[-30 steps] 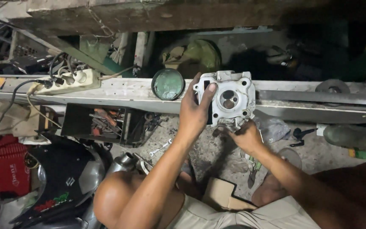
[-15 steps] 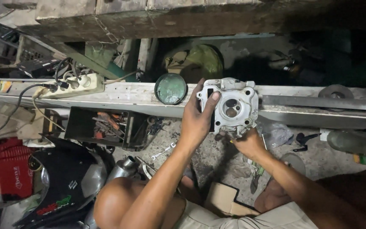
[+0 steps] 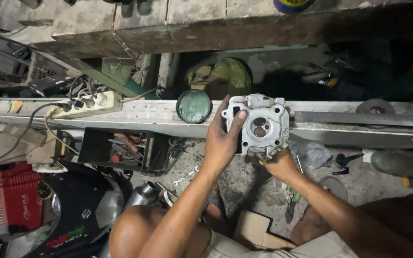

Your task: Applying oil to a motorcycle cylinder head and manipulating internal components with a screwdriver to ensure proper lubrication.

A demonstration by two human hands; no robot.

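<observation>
**One cast-metal engine part, held in two hands over the metal rail**

A single grey engine casting [image 3: 260, 125], blocky with round bores in its face, sits against the long pale metal rail [image 3: 144, 117] that crosses the scene. The left hand [image 3: 222, 138] clasps the casting's left side, thumb up along its face and fingers wrapped around the edge. The right hand [image 3: 279, 165] grips it from below at the lower edge; its fingertips are partly hidden, so exactly what they pinch is hard to tell.

The part looks heavy, rigid and sharp-edged, likely oily, so it wants a firm hold on the outer walls rather than in the bores.

Just left of the casting, on the rail, lies one round green-faced disc [image 3: 193, 106]. Further left along the rail rests one white power strip [image 3: 88, 104] with plugs in it. Below the rail, left of the casting, stands one dark tray of tools [image 3: 120, 150], and one loose spanner [image 3: 186, 176] lies on the floor.
</observation>
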